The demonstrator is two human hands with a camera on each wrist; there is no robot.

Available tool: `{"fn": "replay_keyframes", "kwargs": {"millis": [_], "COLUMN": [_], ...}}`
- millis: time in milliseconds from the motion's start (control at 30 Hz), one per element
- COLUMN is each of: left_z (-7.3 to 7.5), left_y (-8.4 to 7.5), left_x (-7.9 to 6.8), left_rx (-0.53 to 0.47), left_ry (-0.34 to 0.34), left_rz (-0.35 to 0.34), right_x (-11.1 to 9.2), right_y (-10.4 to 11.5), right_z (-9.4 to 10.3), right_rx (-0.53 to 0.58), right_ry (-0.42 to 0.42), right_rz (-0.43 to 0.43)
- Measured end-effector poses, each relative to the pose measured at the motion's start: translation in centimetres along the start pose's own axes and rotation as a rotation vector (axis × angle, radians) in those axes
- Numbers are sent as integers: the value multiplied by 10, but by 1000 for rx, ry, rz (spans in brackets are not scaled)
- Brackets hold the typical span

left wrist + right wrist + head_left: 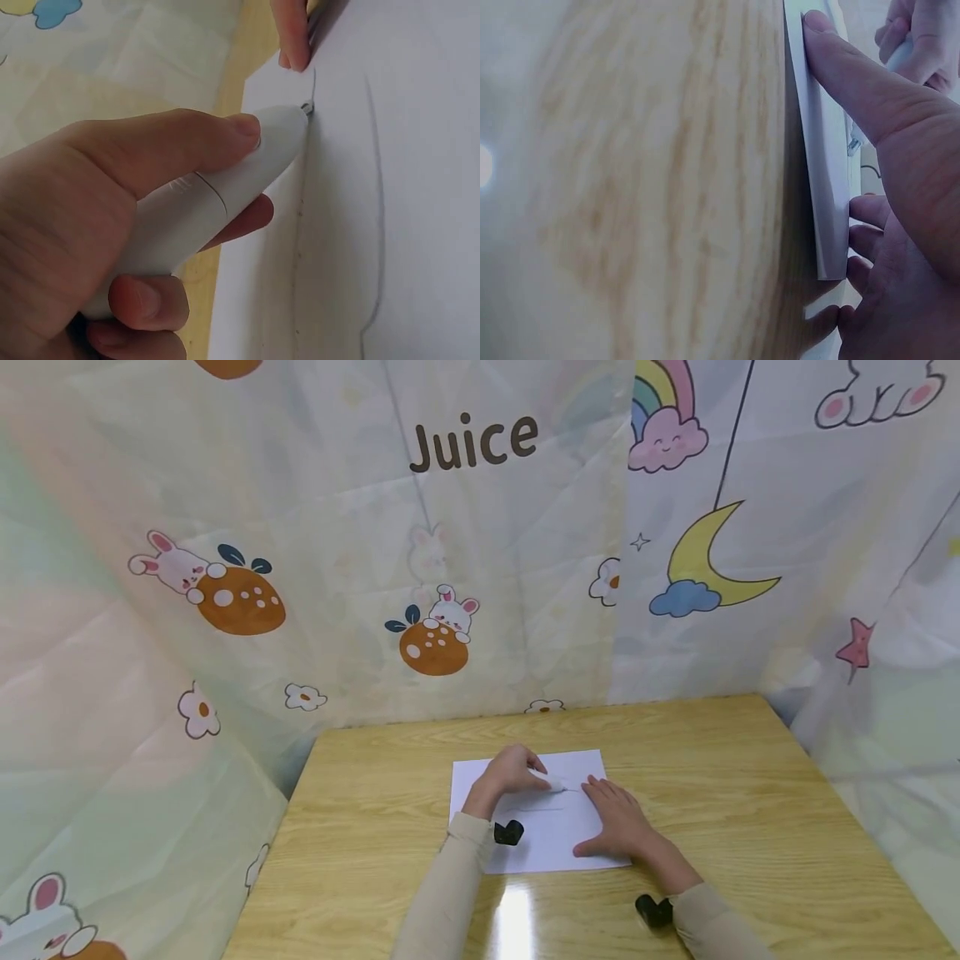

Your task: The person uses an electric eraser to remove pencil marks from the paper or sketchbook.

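Observation:
A sheet of white paper (543, 852) lies on the wooden table. My left hand (512, 772) grips a thick white pen (176, 232) that looks like a correction pen, with the thumb pressed on its body and fingers curled under it. The pen's small metal tip (307, 107) is at the paper, on a thin line. Beside it runs a second, longer line (379, 195) with a kink near one end. My right hand (618, 822) rests on the paper's right side, fingers and thumb spread; its fingertips are just ahead of the pen tip.
The wooden table (360, 835) extends around the paper on all sides. A printed cloth (525, 635) hangs behind the table and along its sides. Black camera mounts sit at both wrists, below beige sleeves (442, 893).

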State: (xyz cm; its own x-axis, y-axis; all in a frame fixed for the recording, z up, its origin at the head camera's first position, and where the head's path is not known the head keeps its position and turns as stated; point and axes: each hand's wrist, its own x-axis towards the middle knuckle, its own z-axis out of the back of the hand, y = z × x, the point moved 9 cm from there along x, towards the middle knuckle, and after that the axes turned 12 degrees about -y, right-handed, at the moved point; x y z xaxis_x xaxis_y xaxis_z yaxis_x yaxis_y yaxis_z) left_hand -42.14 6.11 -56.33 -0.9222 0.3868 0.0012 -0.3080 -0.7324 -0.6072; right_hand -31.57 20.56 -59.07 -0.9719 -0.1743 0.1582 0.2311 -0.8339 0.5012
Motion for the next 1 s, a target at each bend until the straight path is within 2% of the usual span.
{"fn": "replay_keyframes", "kwargs": {"millis": [133, 333, 500, 633, 800, 1000], "left_z": [-1, -2, -1, -2, -3, -1], "left_y": [-6, -5, -13, -11, -14, -11], "left_x": [1, -2, -2, -3, -2, -1], "left_rx": [9, 23, 55, 72, 58, 79], "left_ry": [6, 3, -6, -4, 2, 2], "left_rz": [-27, 1, -33, -15, -28, 10], "right_x": [-1, -1, 1, 2, 3, 4], "right_y": [-1, -5, -9, -10, -12, -12], "right_z": [0, -5, -9, -10, -6, -6], "right_rx": [-1, 18, 28, 42, 71, 76], "right_ry": [0, 4, -8, -16, -50, -44], "right_rz": [-7, -27, -43, -57, -92, -106]}}
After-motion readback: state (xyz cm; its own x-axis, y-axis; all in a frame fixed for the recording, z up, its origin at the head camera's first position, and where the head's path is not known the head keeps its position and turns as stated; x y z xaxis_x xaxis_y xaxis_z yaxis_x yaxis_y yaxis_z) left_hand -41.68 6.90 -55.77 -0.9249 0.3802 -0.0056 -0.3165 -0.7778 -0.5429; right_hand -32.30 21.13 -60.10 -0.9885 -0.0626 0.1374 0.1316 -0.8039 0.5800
